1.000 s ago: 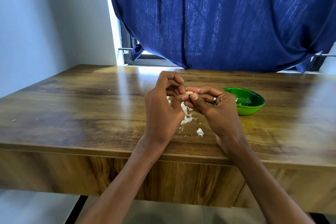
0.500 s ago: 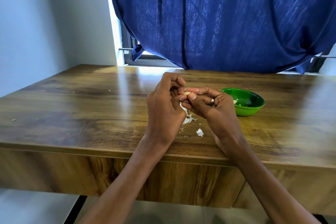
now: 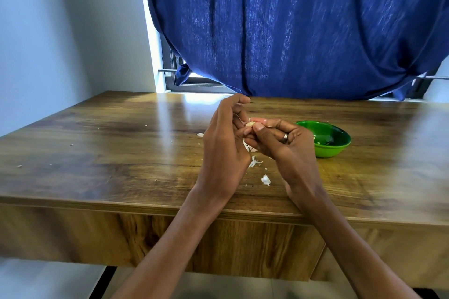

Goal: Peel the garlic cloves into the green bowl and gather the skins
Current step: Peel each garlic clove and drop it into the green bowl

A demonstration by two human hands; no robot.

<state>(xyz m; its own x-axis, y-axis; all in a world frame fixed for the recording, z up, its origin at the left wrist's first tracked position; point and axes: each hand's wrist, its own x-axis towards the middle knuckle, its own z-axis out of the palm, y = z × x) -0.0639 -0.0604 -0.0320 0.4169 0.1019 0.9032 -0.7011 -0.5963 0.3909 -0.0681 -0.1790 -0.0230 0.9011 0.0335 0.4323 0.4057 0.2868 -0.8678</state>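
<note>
Mid-peel: right hand (image 3: 289, 143) and left hand (image 3: 224, 143) pinched garlic clove (image 3: 249, 124); skins (image 3: 257, 167) ungathered near table (image 3: 97, 153) front edge; green bowl (image 3: 340, 145) contents unclear.

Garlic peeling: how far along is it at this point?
Partly done: loose skins lie on the table, not gathered. In hand: the right hand pinches a clove while the left hand works at it. Left: dropping it into the green bowl, whose contents are unclear, then collecting skins.
</note>
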